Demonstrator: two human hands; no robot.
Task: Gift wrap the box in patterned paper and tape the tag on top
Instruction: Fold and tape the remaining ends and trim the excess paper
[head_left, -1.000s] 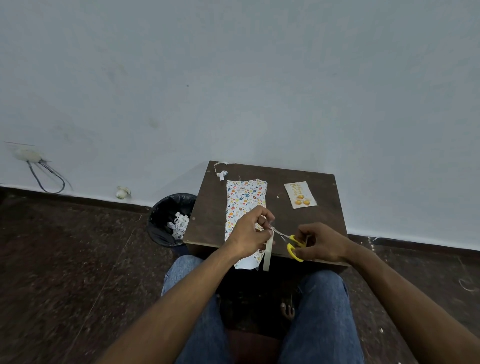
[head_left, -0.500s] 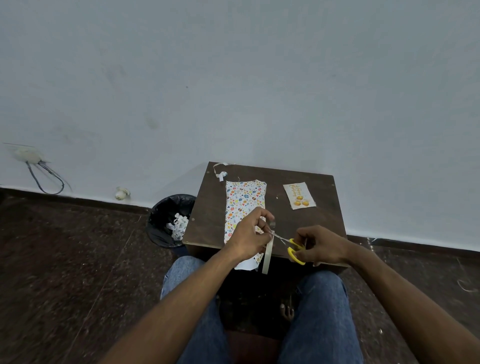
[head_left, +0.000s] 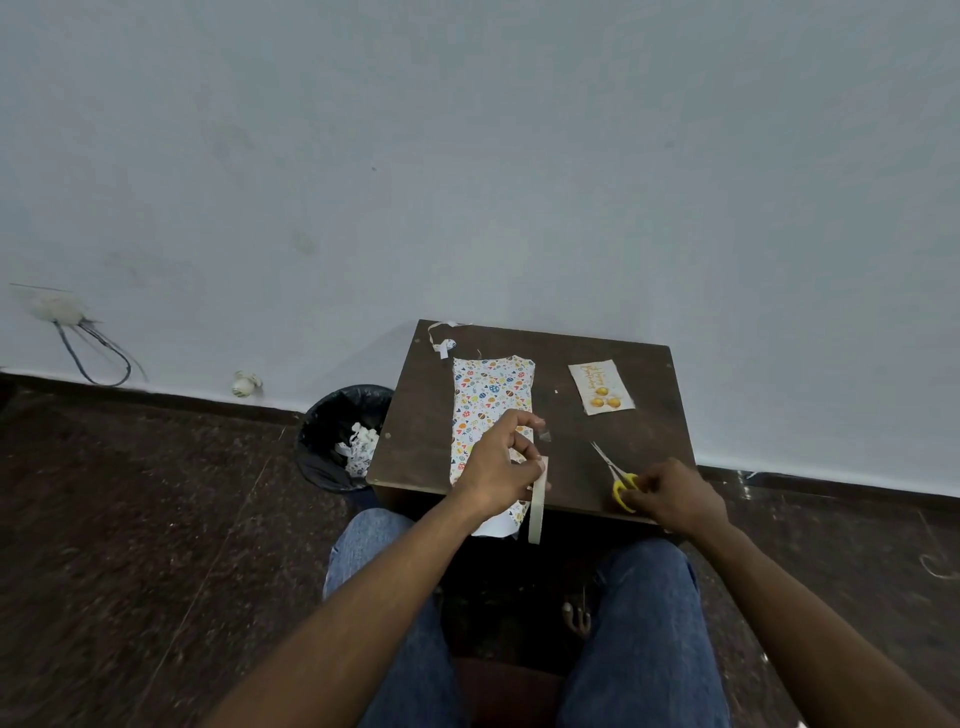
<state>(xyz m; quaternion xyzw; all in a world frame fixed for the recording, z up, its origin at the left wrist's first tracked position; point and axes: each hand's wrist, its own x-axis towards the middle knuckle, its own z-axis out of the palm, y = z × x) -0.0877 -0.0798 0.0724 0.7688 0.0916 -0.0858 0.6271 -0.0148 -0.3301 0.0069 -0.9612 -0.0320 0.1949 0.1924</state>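
A small piece of tape (head_left: 544, 435) is judged to have been cut for fixing a seam or the tag; it should be kept taut between the fingertips, carried over the wrapped box (head_left: 491, 402) without letting it fold on itself, and smoothed flat from one end. The left hand (head_left: 498, 467) is held above the near part of the box, its fingers curled and pinching the clear tape piece, with the tape strip (head_left: 537, 506) seen hanging beside it over the table (head_left: 644, 441) edge. The right hand (head_left: 670, 493) is curled round the yellow handles of the scissors (head_left: 615, 475), which are lowered to the table. The tag (head_left: 601, 387) lies apart, at the table's far right.
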